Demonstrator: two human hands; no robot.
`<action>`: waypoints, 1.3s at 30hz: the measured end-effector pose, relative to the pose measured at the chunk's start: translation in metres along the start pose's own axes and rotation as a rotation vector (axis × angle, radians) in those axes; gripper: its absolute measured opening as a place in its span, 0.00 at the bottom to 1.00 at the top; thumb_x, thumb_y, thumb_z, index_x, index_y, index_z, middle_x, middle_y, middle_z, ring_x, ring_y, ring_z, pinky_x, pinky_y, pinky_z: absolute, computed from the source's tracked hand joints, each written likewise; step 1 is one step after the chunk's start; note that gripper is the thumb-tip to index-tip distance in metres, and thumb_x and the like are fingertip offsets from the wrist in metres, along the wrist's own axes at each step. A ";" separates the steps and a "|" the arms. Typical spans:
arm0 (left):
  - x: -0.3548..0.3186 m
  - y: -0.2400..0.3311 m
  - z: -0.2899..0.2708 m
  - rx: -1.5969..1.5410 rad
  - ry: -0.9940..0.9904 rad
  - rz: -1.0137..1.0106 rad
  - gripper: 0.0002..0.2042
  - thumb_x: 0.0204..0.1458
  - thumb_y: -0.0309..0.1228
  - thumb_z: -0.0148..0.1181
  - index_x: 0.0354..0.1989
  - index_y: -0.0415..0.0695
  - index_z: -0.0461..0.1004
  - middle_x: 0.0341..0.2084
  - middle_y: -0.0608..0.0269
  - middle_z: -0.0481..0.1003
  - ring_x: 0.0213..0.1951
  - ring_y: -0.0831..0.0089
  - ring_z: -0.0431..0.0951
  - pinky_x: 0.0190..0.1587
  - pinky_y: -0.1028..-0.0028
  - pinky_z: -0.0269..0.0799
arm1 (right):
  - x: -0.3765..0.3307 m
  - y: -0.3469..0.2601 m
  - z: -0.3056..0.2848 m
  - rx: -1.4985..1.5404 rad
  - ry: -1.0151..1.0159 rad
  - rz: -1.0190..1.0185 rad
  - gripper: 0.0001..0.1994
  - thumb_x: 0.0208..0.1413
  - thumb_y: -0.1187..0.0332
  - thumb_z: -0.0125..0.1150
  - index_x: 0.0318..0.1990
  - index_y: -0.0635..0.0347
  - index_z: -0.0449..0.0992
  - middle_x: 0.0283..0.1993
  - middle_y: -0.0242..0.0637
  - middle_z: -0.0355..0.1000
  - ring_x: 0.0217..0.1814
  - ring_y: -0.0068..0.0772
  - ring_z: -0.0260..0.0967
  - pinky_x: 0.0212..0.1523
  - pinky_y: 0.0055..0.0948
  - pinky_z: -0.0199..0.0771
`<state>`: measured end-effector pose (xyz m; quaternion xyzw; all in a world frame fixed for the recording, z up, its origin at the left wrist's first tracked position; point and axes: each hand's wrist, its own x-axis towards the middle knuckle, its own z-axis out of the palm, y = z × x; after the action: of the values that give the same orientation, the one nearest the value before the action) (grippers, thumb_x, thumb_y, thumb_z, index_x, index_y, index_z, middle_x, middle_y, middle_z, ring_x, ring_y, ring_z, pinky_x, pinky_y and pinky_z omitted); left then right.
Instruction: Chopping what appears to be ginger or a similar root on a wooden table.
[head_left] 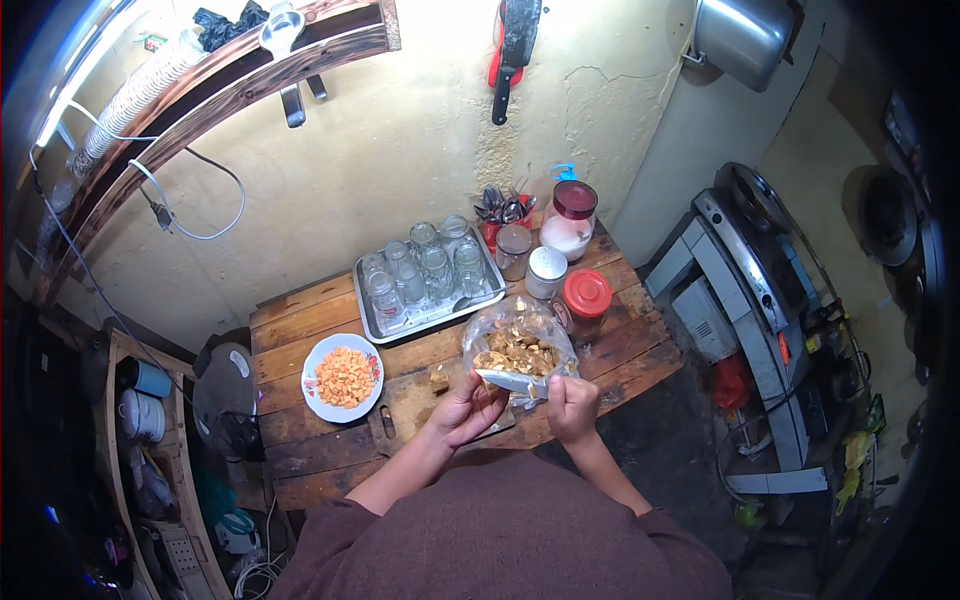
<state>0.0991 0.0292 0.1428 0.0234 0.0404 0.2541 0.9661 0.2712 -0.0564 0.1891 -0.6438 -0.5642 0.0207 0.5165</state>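
My right hand [573,408] is closed round the handle of a knife [515,382], whose blade points left. Next to the blade's tip is my left hand [467,412], palm partly up and fingers curled; any small thing in them is hidden. Just beyond the blade, a clear plastic bag [487,325] lies open, filled with brown, pale-edged chunks [522,352]. Under my hands is a wooden cutting board [405,400] with a hole at its left end. One brown block [439,380] sits on it. To its left stands a white plate [312,388] of diced orange pieces [345,377].
Behind the board, a metal tray [430,325] holds several upside-down-looking glass mugs [436,270]. A red-lidded jar [586,293], a white-topped jar [546,270] and a large dark-lidded jar [570,225] stand at the back right. A stove [735,255] is farther right.
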 end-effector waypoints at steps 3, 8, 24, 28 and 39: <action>-0.001 -0.001 -0.005 -0.039 -0.001 -0.007 0.25 0.48 0.38 0.61 0.53 0.39 0.63 0.49 0.57 0.69 0.52 0.68 0.69 0.58 0.72 0.66 | 0.002 -0.004 -0.001 0.012 -0.007 0.004 0.18 0.54 0.70 0.47 0.13 0.66 0.61 0.12 0.48 0.58 0.13 0.48 0.60 0.18 0.40 0.57; 0.001 -0.004 -0.004 -0.046 0.021 -0.005 0.25 0.47 0.37 0.62 0.52 0.39 0.64 0.48 0.59 0.70 0.51 0.69 0.69 0.58 0.74 0.66 | -0.001 -0.002 -0.003 -0.031 -0.002 -0.030 0.18 0.54 0.71 0.48 0.12 0.66 0.61 0.12 0.48 0.58 0.13 0.49 0.60 0.18 0.40 0.57; 0.003 -0.017 -0.007 0.075 0.096 -0.069 0.25 0.48 0.39 0.62 0.51 0.40 0.63 0.44 0.60 0.70 0.47 0.70 0.72 0.53 0.77 0.70 | 0.005 0.016 0.000 -0.098 0.025 0.026 0.20 0.55 0.65 0.47 0.12 0.64 0.64 0.12 0.48 0.60 0.14 0.50 0.62 0.19 0.42 0.60; 0.005 -0.007 -0.002 0.038 0.109 -0.068 0.27 0.48 0.42 0.61 0.52 0.38 0.62 0.44 0.56 0.69 0.49 0.65 0.71 0.54 0.73 0.71 | -0.004 0.050 0.000 -0.154 0.046 0.293 0.21 0.58 0.64 0.47 0.15 0.70 0.64 0.11 0.49 0.59 0.13 0.49 0.60 0.18 0.39 0.56; 0.000 -0.003 -0.005 -0.126 -0.153 -0.114 0.27 0.54 0.39 0.55 0.57 0.36 0.58 0.53 0.51 0.65 0.55 0.64 0.65 0.61 0.72 0.62 | 0.003 0.018 -0.010 0.121 -0.056 -0.019 0.18 0.52 0.70 0.47 0.11 0.64 0.60 0.11 0.46 0.56 0.13 0.47 0.59 0.18 0.39 0.56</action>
<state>0.0996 0.0269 0.1374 -0.0204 -0.0481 0.1982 0.9788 0.2912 -0.0578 0.1835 -0.6052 -0.5821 0.0682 0.5388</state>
